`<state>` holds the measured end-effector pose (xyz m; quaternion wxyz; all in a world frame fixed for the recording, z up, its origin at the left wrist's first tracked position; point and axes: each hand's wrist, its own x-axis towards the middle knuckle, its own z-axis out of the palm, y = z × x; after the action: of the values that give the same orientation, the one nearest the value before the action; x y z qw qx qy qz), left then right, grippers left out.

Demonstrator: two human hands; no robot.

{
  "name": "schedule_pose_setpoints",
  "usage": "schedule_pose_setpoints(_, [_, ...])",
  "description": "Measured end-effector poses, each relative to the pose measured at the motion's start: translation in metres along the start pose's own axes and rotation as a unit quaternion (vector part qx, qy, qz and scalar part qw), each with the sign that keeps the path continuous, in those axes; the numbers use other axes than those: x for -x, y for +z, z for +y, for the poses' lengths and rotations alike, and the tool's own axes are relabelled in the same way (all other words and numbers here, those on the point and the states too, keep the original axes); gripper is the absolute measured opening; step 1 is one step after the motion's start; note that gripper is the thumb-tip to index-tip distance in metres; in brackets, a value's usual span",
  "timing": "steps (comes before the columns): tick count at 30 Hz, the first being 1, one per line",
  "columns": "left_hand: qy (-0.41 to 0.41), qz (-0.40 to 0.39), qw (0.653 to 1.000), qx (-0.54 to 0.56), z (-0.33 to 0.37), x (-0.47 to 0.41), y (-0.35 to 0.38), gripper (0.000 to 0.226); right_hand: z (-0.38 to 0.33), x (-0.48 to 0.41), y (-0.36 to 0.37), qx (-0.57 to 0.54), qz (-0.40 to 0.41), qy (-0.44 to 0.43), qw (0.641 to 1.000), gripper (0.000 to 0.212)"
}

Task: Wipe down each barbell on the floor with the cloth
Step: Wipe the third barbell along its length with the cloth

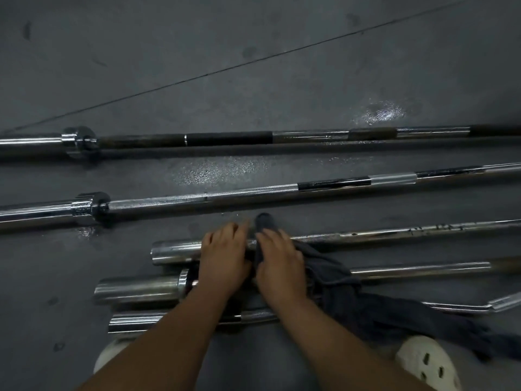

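I'm on the wiping step at the third barbell [366, 235] down the frame, working just right of its thick left sleeve, at the centre of the picture. My right hand [279, 261] grasps the cloth [366, 309] bunched over the shaft, a dark tuft poking out past the fingertips. The rest of the cloth trails toward the lower right, draped across the fourth barbell [423, 268] and the curl bar [493, 304]. My left hand [222, 255] lies over the sleeve end, fingers draped across it; whether they wrap under the steel I cannot tell through the blur.

The next move, as I judge it, is to slide the cloth rightward along the shaft while the left hand keeps the bar from rolling, since round chrome would turn easily.

The bars are polished chrome with duller knurled bands. The top barbell [225, 138] has dark, tarnished-looking stretches, and the second barbell [253, 190] shows fine crosshatching. The cloth is limp, soft and charcoal grey. The floor [253, 66] is dark and pebbled, with a wet-looking sheen in patches.
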<state>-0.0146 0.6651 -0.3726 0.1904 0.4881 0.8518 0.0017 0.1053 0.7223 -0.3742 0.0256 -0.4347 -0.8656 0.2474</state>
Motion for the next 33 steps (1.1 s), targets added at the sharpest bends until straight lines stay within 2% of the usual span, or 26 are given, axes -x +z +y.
schedule_pose_setpoints(2, [0.017,-0.025,1.000,-0.006,-0.005,-0.008,-0.004,0.078,0.006,-0.005,-0.005,0.037,-0.055,-0.069,0.995,0.056])
schedule_pose_setpoints(3, [0.019,-0.044,0.999,-0.005,-0.007,-0.013,-0.007,0.081,0.023,-0.009,-0.011,0.058,-0.049,-0.080,0.994,0.054])
schedule_pose_setpoints(4, [0.016,-0.062,0.998,-0.001,-0.009,-0.019,-0.010,0.085,0.043,-0.012,-0.023,0.069,-0.028,-0.065,0.995,0.053])
schedule_pose_setpoints(7, [0.002,-0.111,0.994,0.017,-0.009,-0.034,-0.017,0.088,0.111,-0.012,-0.064,0.076,0.068,0.081,0.991,0.054])
schedule_pose_setpoints(9, [0.000,-0.126,0.992,0.027,-0.009,-0.038,-0.018,0.084,0.115,-0.009,-0.069,0.075,0.095,0.135,0.983,0.052])
schedule_pose_setpoints(11, [0.001,-0.120,0.992,0.026,-0.008,-0.037,-0.017,0.079,0.076,-0.008,-0.049,0.051,0.067,0.087,0.993,0.055])
schedule_pose_setpoints(13, [0.006,-0.104,0.994,0.023,-0.008,-0.032,-0.015,0.079,0.026,-0.001,-0.019,0.036,-0.011,-0.002,0.999,0.063])
schedule_pose_setpoints(15, [0.017,-0.098,0.995,0.027,-0.010,-0.028,-0.013,0.081,0.001,0.005,-0.005,0.040,-0.071,-0.048,0.996,0.068])
schedule_pose_setpoints(18, [0.039,-0.121,0.992,0.017,-0.013,-0.028,-0.015,0.099,0.017,0.001,-0.011,0.070,-0.068,-0.055,0.994,0.065])
schedule_pose_setpoints(22, [0.039,-0.106,0.993,0.024,-0.021,-0.020,-0.017,0.114,0.044,-0.015,-0.028,0.051,-0.043,-0.001,0.998,0.047])
schedule_pose_setpoints(24, [0.018,-0.049,0.999,0.017,-0.029,-0.009,-0.015,0.107,0.048,-0.017,-0.029,0.045,-0.030,0.004,0.999,0.046])
schedule_pose_setpoints(27, [0.041,0.004,0.999,0.005,-0.038,0.000,-0.008,0.079,0.043,-0.016,-0.027,0.013,-0.007,0.041,0.999,0.045])
schedule_pose_setpoints(29, [0.046,-0.002,0.999,0.014,-0.043,-0.003,-0.010,0.073,0.025,-0.012,-0.017,-0.004,0.005,0.045,0.999,0.046])
schedule_pose_setpoints(30, [0.047,-0.011,0.999,0.020,-0.045,-0.007,-0.012,0.074,0.011,-0.010,-0.009,0.001,0.003,0.020,1.000,0.049])
schedule_pose_setpoints(33, [0.065,-0.050,0.997,0.016,-0.051,-0.017,-0.020,0.072,-0.022,0.000,0.011,-0.015,-0.058,-0.035,0.998,0.062])
